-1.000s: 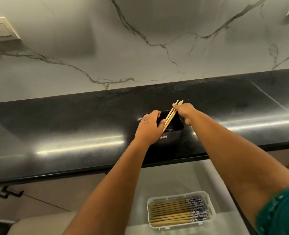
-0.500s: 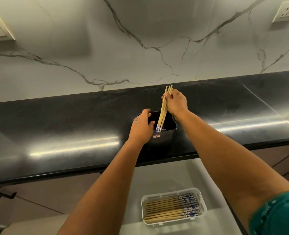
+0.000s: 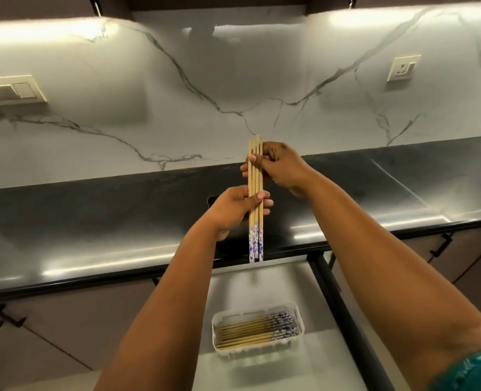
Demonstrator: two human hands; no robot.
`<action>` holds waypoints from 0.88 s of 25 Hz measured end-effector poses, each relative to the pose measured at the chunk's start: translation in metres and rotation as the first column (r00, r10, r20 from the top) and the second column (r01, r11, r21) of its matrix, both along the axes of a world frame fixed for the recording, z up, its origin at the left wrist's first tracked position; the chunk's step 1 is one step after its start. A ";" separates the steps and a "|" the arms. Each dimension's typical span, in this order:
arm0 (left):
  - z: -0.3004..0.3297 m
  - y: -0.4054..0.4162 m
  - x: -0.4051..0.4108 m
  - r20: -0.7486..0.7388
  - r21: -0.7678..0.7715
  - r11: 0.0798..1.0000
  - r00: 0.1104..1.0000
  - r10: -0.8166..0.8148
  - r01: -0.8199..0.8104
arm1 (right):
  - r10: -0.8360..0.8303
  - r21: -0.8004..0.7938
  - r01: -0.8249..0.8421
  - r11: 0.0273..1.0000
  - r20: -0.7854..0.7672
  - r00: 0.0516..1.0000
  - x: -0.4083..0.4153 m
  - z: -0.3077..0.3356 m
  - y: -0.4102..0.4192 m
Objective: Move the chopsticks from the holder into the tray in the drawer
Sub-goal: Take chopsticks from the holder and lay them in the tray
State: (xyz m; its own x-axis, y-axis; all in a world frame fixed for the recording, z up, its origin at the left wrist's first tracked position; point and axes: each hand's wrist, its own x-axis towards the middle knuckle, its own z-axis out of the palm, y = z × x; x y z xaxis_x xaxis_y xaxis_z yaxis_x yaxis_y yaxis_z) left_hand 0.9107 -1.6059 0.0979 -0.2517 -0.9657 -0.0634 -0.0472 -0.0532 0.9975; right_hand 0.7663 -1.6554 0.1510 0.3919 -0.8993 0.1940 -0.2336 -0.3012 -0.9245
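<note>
Both hands, left hand (image 3: 238,210) and right hand (image 3: 283,167), pinch my upright chopsticks (image 3: 255,193) mid-frame above the bench (image 3: 92,221); next, I reckon, lower them flat into the tray (image 3: 257,352), bottom centre.

Two hands, left (image 3: 233,210) and right (image 3: 283,167), share one upright bundle of about four chopsticks (image 3: 255,193). One white tray (image 3: 257,354) in one open drawer (image 3: 276,280) contains roughly ten more chopsticks (image 3: 256,330); exact number unclear. One dark worktop (image 3: 92,221). One wall socket (image 3: 403,69) and one switch plate (image 3: 11,90).
</note>
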 end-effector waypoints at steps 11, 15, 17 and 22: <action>-0.042 0.089 -0.062 -0.636 0.216 0.787 0.528 0.562 -0.578 | -0.575 0.723 0.073 0.687 0.479 0.663 -0.059 -0.126 0.134; -0.070 0.116 -0.091 -0.499 0.229 0.759 0.596 0.629 -0.610 | -0.681 0.815 -0.020 0.580 0.497 0.538 -0.060 -0.133 0.144; -0.074 0.122 -0.096 -0.449 0.288 0.746 0.604 0.659 -0.600 | -0.683 0.817 0.052 0.575 0.444 0.580 -0.060 -0.131 0.148; -0.078 0.129 -0.098 -0.425 0.302 0.710 0.577 0.697 -0.636 | -0.662 0.852 -0.008 0.523 0.412 0.626 -0.067 -0.143 0.160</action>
State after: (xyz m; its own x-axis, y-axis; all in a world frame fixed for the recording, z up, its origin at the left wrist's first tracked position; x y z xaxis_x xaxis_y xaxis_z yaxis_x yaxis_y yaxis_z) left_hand 0.8125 -1.4766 0.0194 0.4364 -0.8676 -0.2385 0.5180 0.0255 0.8550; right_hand 0.6990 -1.4956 0.0079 0.1013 -0.8340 -0.5424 0.5772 0.4933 -0.6507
